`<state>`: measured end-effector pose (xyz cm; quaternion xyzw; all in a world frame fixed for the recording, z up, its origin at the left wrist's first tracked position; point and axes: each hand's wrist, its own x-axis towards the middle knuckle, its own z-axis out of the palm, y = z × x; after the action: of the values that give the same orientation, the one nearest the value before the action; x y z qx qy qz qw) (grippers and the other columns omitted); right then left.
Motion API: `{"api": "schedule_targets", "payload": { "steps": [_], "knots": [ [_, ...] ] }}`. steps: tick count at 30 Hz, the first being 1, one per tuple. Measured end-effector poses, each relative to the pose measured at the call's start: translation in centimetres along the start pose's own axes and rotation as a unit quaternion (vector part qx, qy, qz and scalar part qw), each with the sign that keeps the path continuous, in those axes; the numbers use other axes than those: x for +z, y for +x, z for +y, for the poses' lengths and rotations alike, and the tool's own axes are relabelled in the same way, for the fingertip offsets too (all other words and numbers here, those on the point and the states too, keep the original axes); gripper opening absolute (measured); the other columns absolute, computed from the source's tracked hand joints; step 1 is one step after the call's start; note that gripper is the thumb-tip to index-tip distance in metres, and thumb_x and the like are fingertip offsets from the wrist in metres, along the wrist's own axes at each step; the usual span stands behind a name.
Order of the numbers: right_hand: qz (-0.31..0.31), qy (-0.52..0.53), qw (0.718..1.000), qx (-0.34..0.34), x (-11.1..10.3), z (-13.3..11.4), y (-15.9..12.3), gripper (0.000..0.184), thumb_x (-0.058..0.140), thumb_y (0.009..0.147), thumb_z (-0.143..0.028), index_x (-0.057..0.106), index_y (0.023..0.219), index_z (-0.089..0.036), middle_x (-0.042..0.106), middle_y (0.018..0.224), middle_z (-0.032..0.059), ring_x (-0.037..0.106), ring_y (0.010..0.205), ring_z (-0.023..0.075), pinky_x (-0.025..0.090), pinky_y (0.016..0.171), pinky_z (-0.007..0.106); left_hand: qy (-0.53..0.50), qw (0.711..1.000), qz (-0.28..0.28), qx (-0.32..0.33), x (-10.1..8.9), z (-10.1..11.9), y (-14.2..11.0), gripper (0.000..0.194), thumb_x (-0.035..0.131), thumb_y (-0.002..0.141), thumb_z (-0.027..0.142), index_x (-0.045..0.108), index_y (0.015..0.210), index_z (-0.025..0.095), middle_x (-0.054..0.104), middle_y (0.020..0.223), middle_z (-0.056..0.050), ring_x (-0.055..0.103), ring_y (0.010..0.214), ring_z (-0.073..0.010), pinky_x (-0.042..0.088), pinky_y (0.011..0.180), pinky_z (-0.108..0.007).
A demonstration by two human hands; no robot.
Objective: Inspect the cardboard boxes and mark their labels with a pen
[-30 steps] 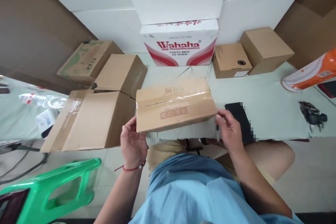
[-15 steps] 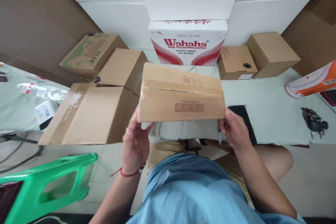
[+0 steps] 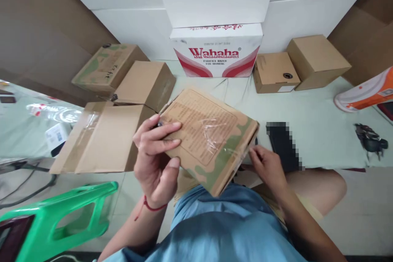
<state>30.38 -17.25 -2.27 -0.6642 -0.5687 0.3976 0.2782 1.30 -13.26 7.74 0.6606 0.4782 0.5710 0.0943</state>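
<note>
Just flipped carton text-side up, so likely mid-handling lol. Gripping with left hand; can't tell with right hand.

A brown cardboard box, printed with green camouflage patches along its lower-right edge, is held aloft over the near edge of a pale green cloth-covered table. It is tilted and turned askew, its broad face shown upward, where a framed block of small, unreadable print is partly covered by glossy clear tape.
</note>
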Motion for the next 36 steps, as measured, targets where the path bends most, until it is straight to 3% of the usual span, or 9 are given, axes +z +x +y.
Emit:
{"api": "schedule_targets", "payload": {
  "steps": [3,6,10,14,19,22,25,30,36],
  "knots": [
    [0.083,-0.228,0.969,0.049,-1.8,0.0,0.3,0.036,0.051,0.107,-0.041,0.073,0.121,-0.016,0.08,0.107,0.0131,0.076,0.093,0.0277,0.049,0.074,0.032,-0.041,0.998,-0.003,0.047,0.9,-0.1,-0.3,0.015,0.068,0.093,0.042,0.069,0.101,0.029,0.08,0.12,-0.005,0.056,0.144,-0.0376,0.038,0.125,-0.069],
    [0.008,-0.357,0.928,0.103,-1.8,-1.1,0.6,0.047,0.05,0.109,-0.036,0.061,0.149,-0.015,0.076,0.132,0.0199,0.08,0.097,0.0315,0.051,0.073,0.034,-0.061,0.997,-0.01,0.043,1.6,-0.1,0.2,0.013,0.07,0.09,0.04,0.069,0.099,0.03,0.08,0.117,-0.005,0.056,0.141,-0.0375,0.038,0.124,-0.068],
    [-0.047,-0.369,0.92,0.122,-1.3,-2.6,1.1,0.055,0.053,0.107,-0.03,0.054,0.16,-0.016,0.078,0.127,0.0203,0.082,0.097,0.0318,0.053,0.076,0.034,-0.114,0.993,-0.011,0.033,2.0,0.1,1.0,0.011,0.072,0.086,0.039,0.071,0.094,0.031,0.081,0.112,-0.003,0.057,0.139,-0.0368,0.037,0.125,-0.068],
    [-0.025,-0.259,0.961,0.091,-2.0,-1.6,1.5,0.068,0.063,0.096,-0.028,0.053,0.163,-0.018,0.083,0.118,0.0156,0.081,0.101,0.0314,0.056,0.082,0.034,-0.141,0.989,-0.031,0.04,2.5,0.2,1.6,0.009,0.071,0.087,0.04,0.073,0.09,0.032,0.08,0.121,-0.001,0.054,0.148,-0.037,0.033,0.13,-0.069],
    [0.046,0.041,0.997,0.047,-3.2,1.1,0.6,0.035,0.064,0.086,-0.034,0.083,0.111,-0.019,0.083,0.096,0.0079,0.076,0.082,0.0228,0.059,0.073,0.03,-0.148,0.988,0.015,0.029,4.2,0.3,0.9,0.019,0.07,0.094,0.049,0.074,0.1,0.032,0.067,0.153,0.003,0.03,0.169,-0.0387,0.013,0.139,-0.068],
    [0.083,0.25,0.961,0.083,-4.1,1.6,-0.3,0.033,0.073,0.082,-0.037,0.081,0.108,-0.02,0.071,0.072,-0.0006,0.06,0.056,0.0135,0.05,0.053,0.024,-0.183,0.978,0.096,-0.029,5.0,-0.1,-0.4,0.037,0.073,0.092,0.059,0.07,0.119,0.034,0.061,0.16,0.001,0.027,0.17,-0.0385,0.012,0.14,-0.068],
    [0.125,0.417,0.895,0.093,-5.0,1.5,-0.7,0.039,0.087,0.076,-0.034,0.078,0.113,-0.022,0.07,0.075,-0.002,0.056,0.052,0.0096,0.046,0.049,0.021,-0.219,0.952,0.146,-0.158,5.0,-0.9,-1.7,0.043,0.07,0.095,0.064,0.07,0.124,0.032,0.068,0.149,-0.003,0.044,0.161,-0.0358,0.03,0.137,-0.06],
    [0.177,0.507,0.841,0.067,-5.7,0.9,-0.1,0.051,0.104,0.063,-0.037,0.076,0.105,-0.023,0.073,0.082,0.0004,0.066,0.068,0.0116,0.054,0.059,0.02,-0.322,0.88,0.075,-0.341,4.0,-1.5,-2.7,0.056,0.076,0.091,0.073,0.073,0.126,0.029,0.072,0.143,-0.007,0.059,0.148,-0.0364,0.052,0.123,-0.052],
    [0.208,0.513,0.832,-0.044,-7.1,-3.1,1.4,0.04,0.096,0.078,-0.05,0.069,0.087,-0.021,0.051,0.058,-0.0079,0.045,0.049,0.0061,0.04,0.05,0.017,-0.361,0.888,-0.011,-0.285,3.5,1.2,-1.0,0.08,0.069,0.088,0.085,0.067,0.147,0.031,0.062,0.161,-0.01,0.048,0.159,-0.0418,0.048,0.128,-0.057]
  ]
}}
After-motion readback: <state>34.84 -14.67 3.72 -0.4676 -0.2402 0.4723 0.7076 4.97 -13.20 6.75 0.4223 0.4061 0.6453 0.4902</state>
